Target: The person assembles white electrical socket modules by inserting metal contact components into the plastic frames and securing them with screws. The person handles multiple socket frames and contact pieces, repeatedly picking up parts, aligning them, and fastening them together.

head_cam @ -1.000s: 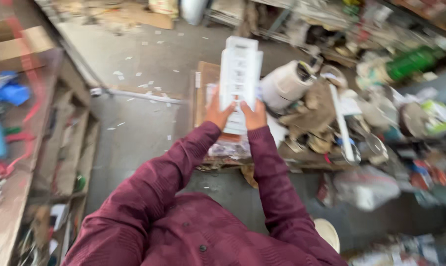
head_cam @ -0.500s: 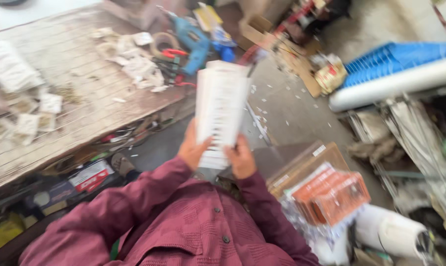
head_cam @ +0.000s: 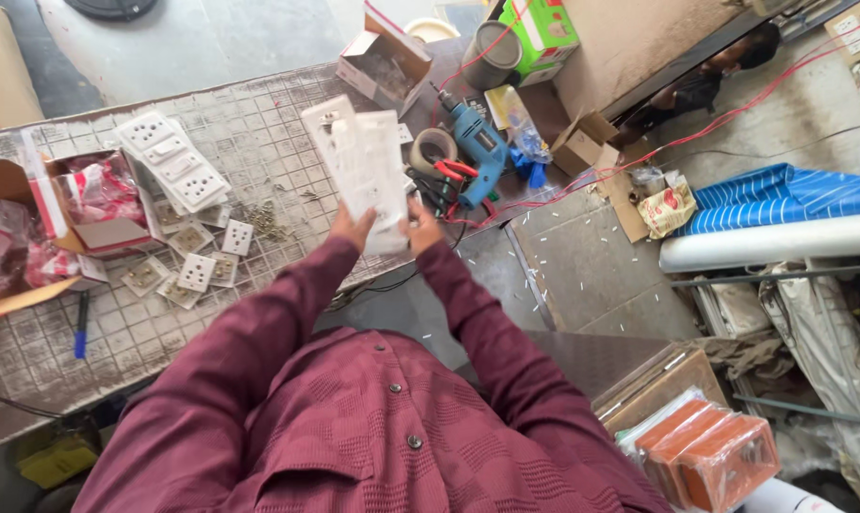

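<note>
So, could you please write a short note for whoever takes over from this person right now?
Left hand and right hand: both grip the lower end of a stack of white switch plates, held above the tiled workbench.
Already on the bench: another stack of white plates, small loose socket modules and scattered screws.
The blue drill and pliers lie untouched to the right.
The held stack is not yet set down.
</note>
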